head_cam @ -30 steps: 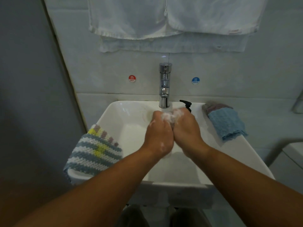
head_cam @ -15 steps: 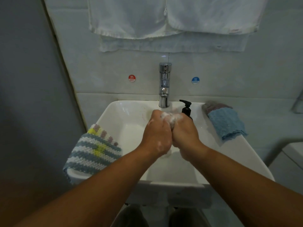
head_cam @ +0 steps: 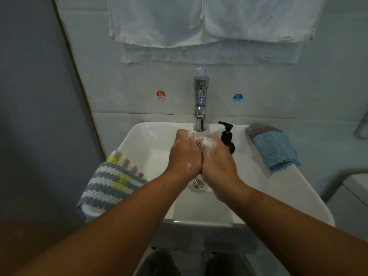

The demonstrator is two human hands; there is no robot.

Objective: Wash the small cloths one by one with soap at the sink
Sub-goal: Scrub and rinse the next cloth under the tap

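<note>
just below the faucet [head_cam: 200,108] our left hand [head_cam: 185,156] and right hand [head_cam: 218,163] press side by side over the sink [head_cam: 151,148], the fingers of both curled around a small sudsy cloth [head_cam: 203,141] bunched between them. right of the faucet stands a black soap pump [head_cam: 227,137]; farther right a blue cloth [head_cam: 275,150] lies on the rim. down to the faucet's left, a striped knitted cloth [head_cam: 113,184] drapes over the rim.

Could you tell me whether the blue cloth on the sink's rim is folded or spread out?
Folded: the blue cloth lies as a compact pad, with layered edges at its near end.
</note>
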